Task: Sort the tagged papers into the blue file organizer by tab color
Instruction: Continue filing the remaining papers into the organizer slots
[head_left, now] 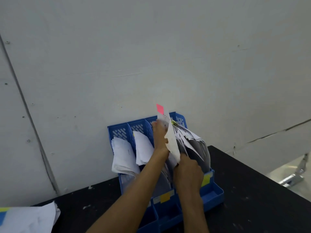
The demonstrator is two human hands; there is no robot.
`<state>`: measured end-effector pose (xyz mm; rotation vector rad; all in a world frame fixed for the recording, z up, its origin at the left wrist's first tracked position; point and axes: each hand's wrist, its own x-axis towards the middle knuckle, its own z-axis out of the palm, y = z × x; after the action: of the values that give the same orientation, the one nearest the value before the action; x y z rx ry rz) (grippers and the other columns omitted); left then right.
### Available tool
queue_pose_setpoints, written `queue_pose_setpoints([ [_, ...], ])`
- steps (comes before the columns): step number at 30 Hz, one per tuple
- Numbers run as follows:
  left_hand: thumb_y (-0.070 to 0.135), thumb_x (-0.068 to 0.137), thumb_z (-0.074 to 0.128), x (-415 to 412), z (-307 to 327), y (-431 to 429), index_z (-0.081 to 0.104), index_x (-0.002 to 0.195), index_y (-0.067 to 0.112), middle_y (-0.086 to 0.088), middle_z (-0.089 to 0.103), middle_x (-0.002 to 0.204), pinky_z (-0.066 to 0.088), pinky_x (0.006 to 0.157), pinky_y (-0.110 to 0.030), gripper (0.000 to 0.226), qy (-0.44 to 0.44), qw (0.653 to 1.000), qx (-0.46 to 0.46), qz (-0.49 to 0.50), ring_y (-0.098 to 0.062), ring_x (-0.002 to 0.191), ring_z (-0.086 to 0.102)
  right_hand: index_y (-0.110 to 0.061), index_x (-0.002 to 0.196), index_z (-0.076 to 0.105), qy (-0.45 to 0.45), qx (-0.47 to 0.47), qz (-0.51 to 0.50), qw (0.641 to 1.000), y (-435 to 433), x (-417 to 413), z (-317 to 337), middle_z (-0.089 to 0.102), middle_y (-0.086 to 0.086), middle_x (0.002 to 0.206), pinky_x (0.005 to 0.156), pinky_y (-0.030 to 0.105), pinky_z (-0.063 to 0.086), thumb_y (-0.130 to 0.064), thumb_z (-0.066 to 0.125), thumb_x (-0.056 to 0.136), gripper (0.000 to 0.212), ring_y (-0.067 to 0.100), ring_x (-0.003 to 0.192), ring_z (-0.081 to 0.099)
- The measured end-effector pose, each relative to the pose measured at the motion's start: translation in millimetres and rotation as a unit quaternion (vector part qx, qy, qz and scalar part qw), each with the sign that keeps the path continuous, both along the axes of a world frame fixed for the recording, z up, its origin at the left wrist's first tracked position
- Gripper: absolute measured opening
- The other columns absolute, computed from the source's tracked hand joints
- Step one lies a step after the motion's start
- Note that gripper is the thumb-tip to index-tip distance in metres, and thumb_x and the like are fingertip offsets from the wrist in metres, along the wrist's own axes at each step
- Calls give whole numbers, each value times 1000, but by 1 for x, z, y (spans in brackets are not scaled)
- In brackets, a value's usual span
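Two hands hold one sheet [172, 140] with a pink tab [159, 108] on its top corner. The fingers [183, 158] of the right hand [188, 172] are curled tight on the lower edge of the sheet. The fingers [155, 123] of the left hand [159, 135] are stretched out, close together, and lie against the left face of the sheet, a little blurred. The sheet stands tilted over the third slot of the blue organizer [217, 196], between a bent pile of papers [193, 143] in the fourth slot and white papers [143, 148] in the second. More papers [122, 155] lean in the first slot. The organizer sits on a black table [252, 190], against a grey wall [151, 56]. Another pile of papers [28, 219] lies near the left corner of the table.
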<state>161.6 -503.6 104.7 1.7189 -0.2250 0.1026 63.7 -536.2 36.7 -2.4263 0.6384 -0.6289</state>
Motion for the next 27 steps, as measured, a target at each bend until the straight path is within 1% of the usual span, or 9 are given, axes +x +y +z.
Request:
queue_pose_setpoints([
  [1, 25, 102, 41, 1, 2, 1, 53, 114, -6, -12, 50, 99, 41, 56, -22, 34, -34, 999, -11, -10, -39, 95, 55, -15, 115, 55, -3, -6, -4, 1000, 0, 0, 0, 65, 9, 112, 77, 33, 49, -26, 50, 95, 23, 26, 101, 63],
  [3, 56, 98, 36, -4, 13, 5, 54, 128, 5, -9, 58, 102, 43, 61, -24, 62, 33, 994, -94, -48, -28, 92, 59, -15, 108, 58, -16, -6, -16, 1000, 3, 3, -3, 67, 8, 106, 73, 32, 50, -23, 52, 95, 16, 25, 97, 64],
  [7, 92, 66, 43, -4, 18, 20, 41, 146, 18, -8, 49, 144, 39, 108, -44, 108, 63, 983, -163, -58, -29, 131, 47, -14, 85, 58, -109, 20, -32, 993, 10, 6, -8, 67, 6, 88, 59, 29, 40, -26, 59, 93, 14, 25, 83, 65],
  [10, 40, 97, 51, -9, 23, 27, 18, 154, 29, -1, 35, 152, 38, 106, -33, 66, 5, 990, -135, -42, -17, 132, 42, -12, 77, 56, -98, 45, -1, 994, 13, 14, -20, 65, 8, 84, 57, 29, 42, -15, 65, 89, 15, 19, 71, 58],
  [13, 5, 99, 39, -7, 16, 31, 10, 155, 30, 3, 43, 144, 43, 71, -16, 68, -32, 997, -62, -36, 0, 91, 50, -9, 95, 61, -135, 92, -1, 987, 16, 16, -21, 65, 9, 95, 67, 31, 51, -18, 74, 82, 20, 23, 84, 63],
  [17, 0, 100, 30, -9, 7, 36, 11, 155, 28, 14, 45, 133, 43, 63, -5, 65, -58, 998, 6, -27, 6, 79, 46, -11, 108, 48, -230, 93, -70, 966, 14, 11, -11, 57, 10, 108, 64, 30, 44, -20, 81, 75, 47, 28, 90, 62],
  [19, -1, 98, 31, -10, -2, 33, 13, 155, 25, 10, 30, 151, 38, 99, -10, 65, -77, 995, 61, -33, -9, 126, 46, -9, 119, 43, -206, 94, -94, 969, 13, 9, -11, 50, 13, 119, 65, 36, 47, -18, 81, 75, 58, 32, 94, 62],
  [20, 0, 98, 31, -10, -6, 32, 13, 155, 24, 5, 17, 159, 28, 113, -22, 64, -82, 992, 84, -43, -16, 143, 28, -9, 122, 42, -184, 92, -95, 974, 12, 9, -12, 47, 14, 121, 66, 38, 47, -17, 80, 76, 60, 33, 94, 61],
  [27, 49, 103, 24, -16, -14, 18, 7, 155, 28, 1, 3, 163, 13, 119, -41, 59, -68, 991, 59, -102, -19, 149, 10, 0, 116, 61, -167, 66, -4, 984, 4, 27, -27, 62, 21, 112, 83, 42, 52, -4, 57, 91, 25, 35, 97, 61],
])
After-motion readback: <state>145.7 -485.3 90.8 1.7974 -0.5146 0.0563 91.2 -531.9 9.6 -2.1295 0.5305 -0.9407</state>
